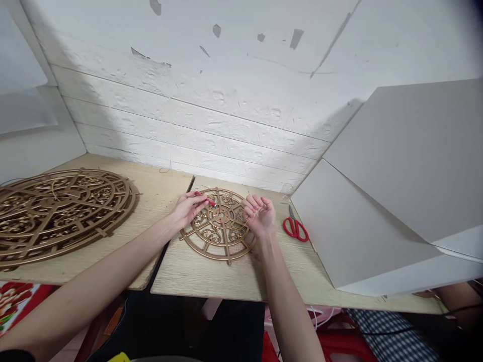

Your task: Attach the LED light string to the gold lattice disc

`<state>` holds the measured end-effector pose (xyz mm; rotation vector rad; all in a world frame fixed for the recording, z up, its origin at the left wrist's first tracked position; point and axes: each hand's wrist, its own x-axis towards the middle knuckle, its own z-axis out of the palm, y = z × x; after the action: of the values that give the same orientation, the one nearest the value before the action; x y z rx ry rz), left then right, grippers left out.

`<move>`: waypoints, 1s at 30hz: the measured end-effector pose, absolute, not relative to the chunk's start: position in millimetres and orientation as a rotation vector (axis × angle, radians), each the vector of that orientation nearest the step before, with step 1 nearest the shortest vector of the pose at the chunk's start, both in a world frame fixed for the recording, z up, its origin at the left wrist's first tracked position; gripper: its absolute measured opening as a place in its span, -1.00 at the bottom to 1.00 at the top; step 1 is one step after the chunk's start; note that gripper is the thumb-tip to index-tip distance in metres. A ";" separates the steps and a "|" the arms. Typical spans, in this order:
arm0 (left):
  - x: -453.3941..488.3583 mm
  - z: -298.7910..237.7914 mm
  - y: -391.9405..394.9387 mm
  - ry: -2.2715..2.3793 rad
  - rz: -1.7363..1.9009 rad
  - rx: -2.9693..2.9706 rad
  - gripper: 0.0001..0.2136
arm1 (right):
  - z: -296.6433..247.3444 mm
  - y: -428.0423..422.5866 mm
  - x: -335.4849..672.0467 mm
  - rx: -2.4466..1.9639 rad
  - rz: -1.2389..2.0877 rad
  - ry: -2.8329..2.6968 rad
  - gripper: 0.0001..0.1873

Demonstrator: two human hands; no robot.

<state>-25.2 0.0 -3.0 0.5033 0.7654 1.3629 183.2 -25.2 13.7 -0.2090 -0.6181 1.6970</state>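
Note:
My left hand (187, 208) pinches a small red-handled tool (206, 198) with a metal tip, above the upper left part of a round gold lattice panel (227, 250). The panel lies flat on the table, with scrollwork between its spokes and a ring in the middle. Over its right edge is my right hand (260, 215), palm toward me and fingers curled in. Whatever those fingers may hold is too small or hidden to make out. Red-handled scissors (295, 229) lie to the right of that hand, blades pointing away from me.
A stack of larger gold lattice panels (105, 223) lies on the left table, a yellow wire (55, 188) on top. A dark gap runs between the two tables. White boards (377, 201) stand at the right, and a white brick-patterned wall (196, 120) rises behind. Part of another person's arm (462, 304) shows far right.

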 end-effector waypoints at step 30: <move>-25.1 -3.4 1.0 0.760 1.381 0.484 -0.84 | -9.4 -22.4 149.5 -0.918 1.251 -1.456 -0.70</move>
<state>-25.1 1.0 -3.4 0.4838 0.7599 1.3811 149.5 -22.4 -9.4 -0.9185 -1.4562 1.2512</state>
